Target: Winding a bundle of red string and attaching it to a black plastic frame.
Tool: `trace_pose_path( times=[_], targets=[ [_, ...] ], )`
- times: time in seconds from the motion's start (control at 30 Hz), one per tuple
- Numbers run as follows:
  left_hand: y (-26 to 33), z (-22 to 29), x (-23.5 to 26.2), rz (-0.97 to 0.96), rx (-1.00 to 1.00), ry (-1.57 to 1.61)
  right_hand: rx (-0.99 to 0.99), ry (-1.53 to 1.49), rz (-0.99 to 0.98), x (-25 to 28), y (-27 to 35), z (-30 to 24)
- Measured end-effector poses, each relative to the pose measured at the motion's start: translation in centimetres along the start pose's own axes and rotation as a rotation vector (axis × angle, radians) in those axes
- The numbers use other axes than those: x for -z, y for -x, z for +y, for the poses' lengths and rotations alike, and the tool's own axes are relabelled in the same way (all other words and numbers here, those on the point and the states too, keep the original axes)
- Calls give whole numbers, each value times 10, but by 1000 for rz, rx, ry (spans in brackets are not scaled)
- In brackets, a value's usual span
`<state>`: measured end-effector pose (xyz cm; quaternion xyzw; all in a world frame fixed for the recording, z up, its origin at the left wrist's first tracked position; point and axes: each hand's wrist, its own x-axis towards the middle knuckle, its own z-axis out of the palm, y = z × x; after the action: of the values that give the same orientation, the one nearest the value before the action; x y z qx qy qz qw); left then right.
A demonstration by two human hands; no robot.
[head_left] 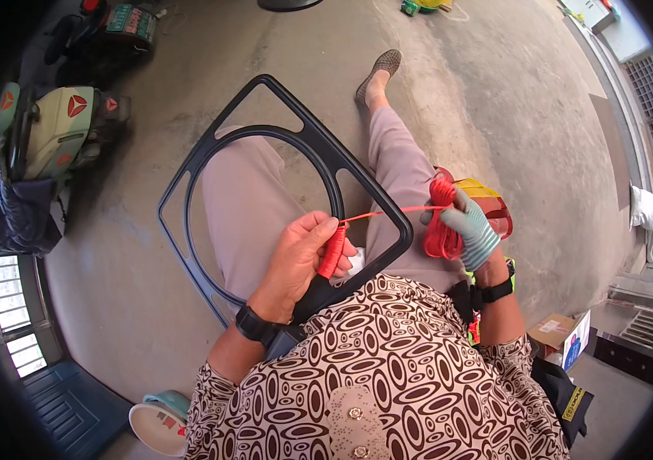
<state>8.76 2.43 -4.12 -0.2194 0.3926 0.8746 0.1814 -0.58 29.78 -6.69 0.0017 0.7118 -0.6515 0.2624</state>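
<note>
A black plastic frame, squarish with a large round opening, rests tilted across my lap. Tight turns of red cord cover part of its inner ring. My bare left hand is closed round that wrapped stretch, thumb and forefinger pinching where the last turn leaves it. From there a single taut strand runs right, over the frame's edge. It leads to a looped red cord bundle, gripped by my right hand in a grey-green striped glove. Some left fingers are hidden behind the ring.
A red-and-yellow bag sits just beyond my right hand. Scooters stand at the left. A pale basin and a dark blue slatted plastic piece are at lower left. At lower right is a cardboard box.
</note>
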Motion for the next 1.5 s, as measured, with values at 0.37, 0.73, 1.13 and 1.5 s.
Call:
trace_pose_path(
  times=[0.37, 0.73, 1.13, 1.5],
  targets=[
    [3, -1, -3, 13, 8, -4, 86, -1019, 262, 30, -92, -1],
    [13, 4, 1, 3, 4, 44, -39, -310, 578, 171, -92, 21],
    [2, 1, -4, -78, 99, -53, 96, -43, 82, -117, -98, -27],
    [3, -5, 3, -51, 134, 15, -295, -976, -953, -107, -56, -54]
  ],
)
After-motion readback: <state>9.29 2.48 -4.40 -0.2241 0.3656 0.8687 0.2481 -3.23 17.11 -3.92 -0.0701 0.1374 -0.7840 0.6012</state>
